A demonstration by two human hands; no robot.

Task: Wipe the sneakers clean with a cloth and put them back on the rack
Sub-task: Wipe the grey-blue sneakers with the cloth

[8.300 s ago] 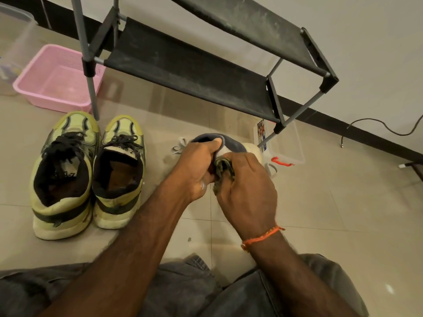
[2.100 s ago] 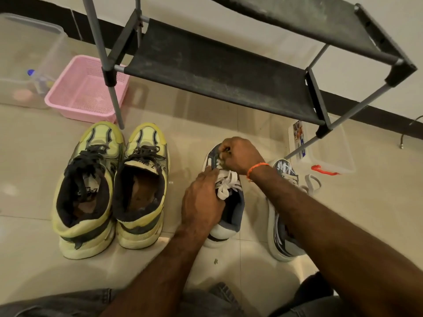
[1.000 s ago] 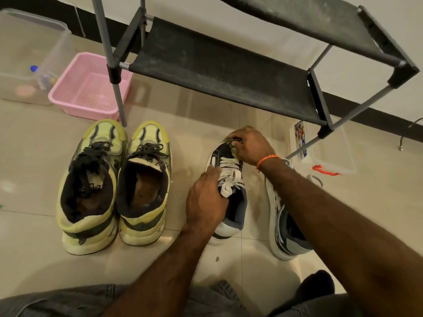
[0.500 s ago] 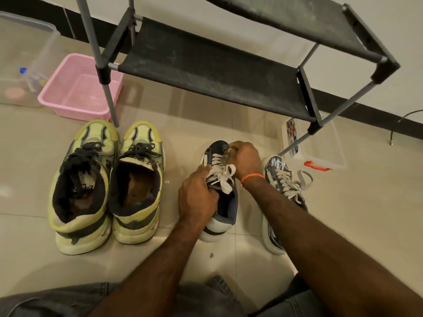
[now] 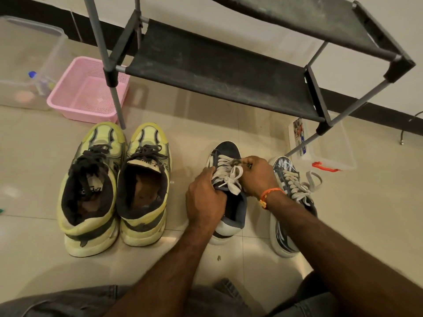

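My left hand (image 5: 206,202) grips the navy sneaker (image 5: 229,179) while my right hand (image 5: 256,175) rubs its laces with a bunched cloth (image 5: 235,161), and all four shoes sit off the rack (image 5: 217,72).

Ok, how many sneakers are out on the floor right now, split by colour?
Yellow-green sneakers: 2
Navy sneakers with white laces: 2, one gripped by the left hand, one beside it
Total: 4
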